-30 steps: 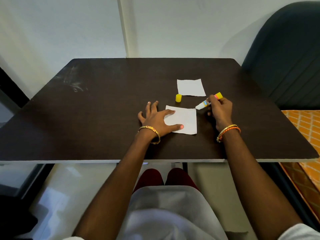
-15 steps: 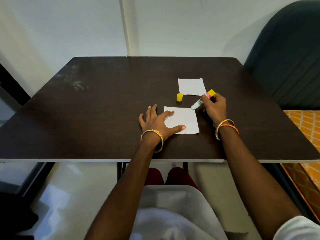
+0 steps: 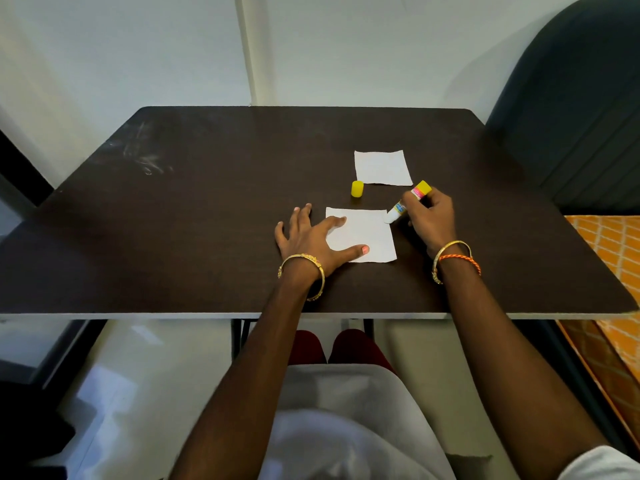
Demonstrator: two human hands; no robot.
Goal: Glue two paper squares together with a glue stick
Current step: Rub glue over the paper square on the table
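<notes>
Two white paper squares lie on the dark table (image 3: pixel 207 209). The near paper square (image 3: pixel 367 233) is pinned flat by my left hand (image 3: pixel 311 237), fingers spread, thumb and forefinger resting on its left part. My right hand (image 3: pixel 431 216) grips the uncapped glue stick (image 3: pixel 408 201), yellow end up, its white tip touching the near square's upper right edge. The far paper square (image 3: pixel 382 167) lies untouched behind it. The yellow cap (image 3: pixel 357 188) stands between the two squares, to the left.
A dark padded chair back (image 3: pixel 571 109) stands off the table's right far corner. An orange patterned cloth (image 3: pixel 609 251) lies to the right below table level. The wall runs right behind the table's far edge.
My right hand brought the glue stick down and left, from beside the near square until its tip meets the paper's upper right edge. My left hand stayed pressed on the paper.
</notes>
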